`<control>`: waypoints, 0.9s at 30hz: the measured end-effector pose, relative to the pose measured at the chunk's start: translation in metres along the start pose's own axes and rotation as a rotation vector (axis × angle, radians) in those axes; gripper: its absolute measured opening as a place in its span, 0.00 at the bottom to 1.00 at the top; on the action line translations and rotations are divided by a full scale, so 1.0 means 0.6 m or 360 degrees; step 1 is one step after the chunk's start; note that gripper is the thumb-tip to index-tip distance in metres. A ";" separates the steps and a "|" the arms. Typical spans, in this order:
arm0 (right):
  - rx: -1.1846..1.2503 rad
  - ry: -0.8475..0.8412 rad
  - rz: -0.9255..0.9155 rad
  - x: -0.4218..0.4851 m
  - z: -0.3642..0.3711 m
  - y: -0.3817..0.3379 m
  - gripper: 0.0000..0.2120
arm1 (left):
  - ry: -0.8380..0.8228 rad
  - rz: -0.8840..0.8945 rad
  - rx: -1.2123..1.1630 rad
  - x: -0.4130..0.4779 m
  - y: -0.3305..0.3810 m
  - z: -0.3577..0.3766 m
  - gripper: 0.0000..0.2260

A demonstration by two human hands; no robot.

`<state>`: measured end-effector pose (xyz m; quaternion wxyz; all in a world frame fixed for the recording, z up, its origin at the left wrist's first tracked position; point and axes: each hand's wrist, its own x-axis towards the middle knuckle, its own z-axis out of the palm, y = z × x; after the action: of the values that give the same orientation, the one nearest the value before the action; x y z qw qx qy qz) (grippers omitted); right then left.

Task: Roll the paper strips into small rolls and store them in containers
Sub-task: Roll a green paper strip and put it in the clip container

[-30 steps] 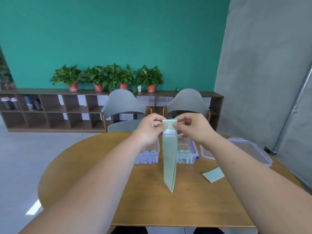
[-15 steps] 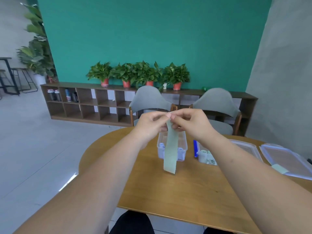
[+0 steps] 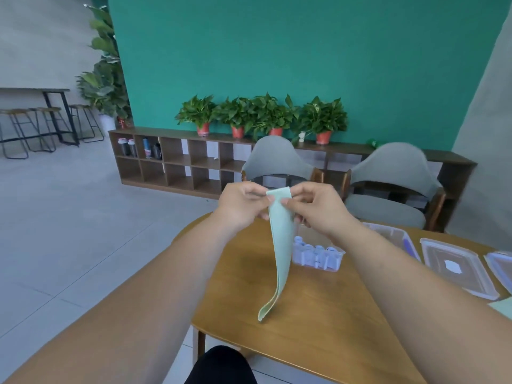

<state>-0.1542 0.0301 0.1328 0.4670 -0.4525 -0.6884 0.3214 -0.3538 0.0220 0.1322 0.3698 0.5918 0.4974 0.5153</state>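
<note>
The left hand [image 3: 240, 207] and right hand [image 3: 317, 210] each pinch the top end of a pale green paper strip [image 3: 281, 245] between thumb and curled fingers. The strip hangs doubled over above the wooden table [image 3: 318, 322], just in front of a clear container [image 3: 333, 266] holding small rolls [image 3: 307, 252].

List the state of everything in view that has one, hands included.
Paper strip: unrolled, doubled over, hanging from both hands above the table.
Left hand: pinching the strip's top end.
Right hand: pinching the same end.
Container: lidless, rolls lined along its front wall.
Clear lid: lying flat on the table, white scrap on it.
</note>
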 end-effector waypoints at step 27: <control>-0.0871 -0.0256 -0.0100 -0.131 0.180 0.313 0.11 | -0.0002 0.0345 0.1002 -0.126 -0.361 0.064 0.09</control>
<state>-0.1822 0.0276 -0.0958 0.2811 -0.5131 -0.7981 0.1439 -0.3590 0.0015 -0.0998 0.1121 0.7269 0.5660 0.3723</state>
